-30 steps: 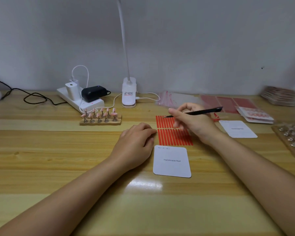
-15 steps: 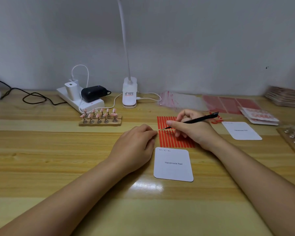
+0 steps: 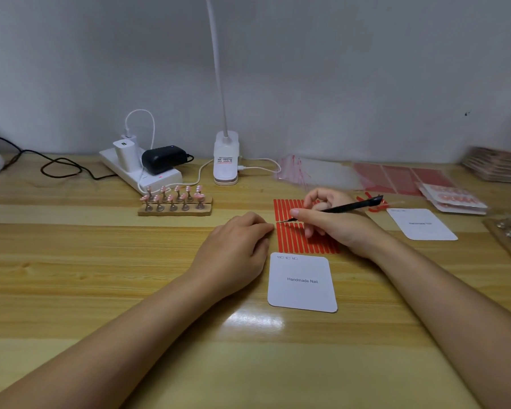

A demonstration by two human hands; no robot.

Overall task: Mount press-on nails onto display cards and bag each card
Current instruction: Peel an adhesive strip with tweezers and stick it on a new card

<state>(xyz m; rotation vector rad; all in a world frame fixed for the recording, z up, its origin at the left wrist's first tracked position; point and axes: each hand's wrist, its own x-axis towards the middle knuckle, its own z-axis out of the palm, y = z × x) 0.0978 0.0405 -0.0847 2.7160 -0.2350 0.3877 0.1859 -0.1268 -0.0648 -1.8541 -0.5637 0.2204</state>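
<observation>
Red, glossy adhesive strips (image 3: 295,231) lie in two rows of thin parallel bars on a sheet flat on the wooden table (image 3: 101,261), and I see my right hand (image 3: 334,222) resting on top of them. That hand pinches slim black tweezers (image 3: 345,206) between thumb and forefinger, the other fingers curled under; the pointed tip touches down near the gap between the two rows, at the sheet's left side, while the blunt end slants up and away past my wrist. My left hand (image 3: 236,249) lies knuckles-up just left of the strips, fingers loosely bent with their tips at the sheet's edge; I cannot tell whether they press on it.

Just below my right hand, touching the near edge of the strips, sits a white display card (image 3: 303,283) with rounded corners, matte, printed "Handmade Nail". A second white card (image 3: 422,224) of the same shape lies beyond my right wrist. Farther out from that hand are clear bags (image 3: 316,174) with a red tint, and a small stack of bagged cards (image 3: 452,199).

Beyond my left hand stands a wooden block (image 3: 174,209) holding two rows of small metal stands, each topped with a pink press-on nail (image 3: 199,197). Behind it are a white power strip (image 3: 142,175) and the white clip base of a lamp (image 3: 226,160).
</observation>
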